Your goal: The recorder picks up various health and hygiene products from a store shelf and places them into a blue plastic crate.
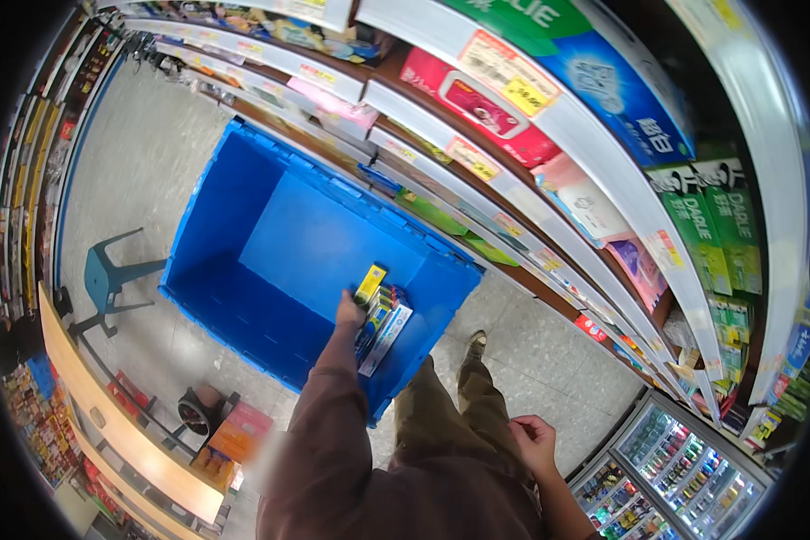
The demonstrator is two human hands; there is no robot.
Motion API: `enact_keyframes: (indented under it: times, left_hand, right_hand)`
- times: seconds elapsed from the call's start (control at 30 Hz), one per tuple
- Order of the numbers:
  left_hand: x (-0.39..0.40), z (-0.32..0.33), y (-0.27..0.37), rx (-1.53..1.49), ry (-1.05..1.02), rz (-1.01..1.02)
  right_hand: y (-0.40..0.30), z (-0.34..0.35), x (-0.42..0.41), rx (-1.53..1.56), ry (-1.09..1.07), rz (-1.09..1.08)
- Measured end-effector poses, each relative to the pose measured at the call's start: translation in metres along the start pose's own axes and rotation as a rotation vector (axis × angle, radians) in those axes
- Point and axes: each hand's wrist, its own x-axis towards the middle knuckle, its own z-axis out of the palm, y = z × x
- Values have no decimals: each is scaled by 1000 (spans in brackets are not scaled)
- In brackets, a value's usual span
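Note:
A large blue plastic crate stands before me beside the shelves. My left hand reaches into it and grips the lower end of a yellow carton. Right beside that hand, several small boxes, which look like toothpaste cartons, stand side by side in the crate. A long white carton is at the near end of this row. Hanging by my right thigh, my right hand has loosely curled fingers and nothing visible in it.
Shelves of boxed and bagged goods, Darlie toothpaste among them, rise along the right. A teal plastic stool stands left of the crate. Wooden counter boards lie lower left; a glass-door drinks cooler is at lower right.

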Motion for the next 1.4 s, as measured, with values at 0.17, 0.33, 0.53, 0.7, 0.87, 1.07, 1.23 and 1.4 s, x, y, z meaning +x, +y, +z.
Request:
enact_keyframes:
  times: [0.17, 0.33, 0.53, 0.7, 0.87, 1.07, 1.23, 1.4]
  left_hand:
    - [0, -15, -16, 128, -107, 95]
    - [-16, -62, -5, 57, 115, 196]
    - [-138, -131, 127, -226, 367, 562]
    - [-309, -139, 283, -191, 283, 1109]
    - [-443, -121, 417, 154, 355, 1676]
    - [-484, -83, 506, 367, 613, 1777]
    - [-469, -72, 541, 452, 791, 1679]
    - [-463, -71, 556, 542, 769, 1543]
  right_hand:
    - [-1, -6, -3, 11, -25, -87]
    - [-15, -4, -5, -12, -27, -228]
    - [-20, -32, -12, -2, -58, -291]
    - [6, -76, -18, 70, -55, -436]
    - [49, -137, -26, 200, -9, -473]
    - [134, -201, -25, 317, 66, -481]
    - [170, -232, -34, 403, 114, -413]
    - [186, -251, -33, 422, 125, -401]
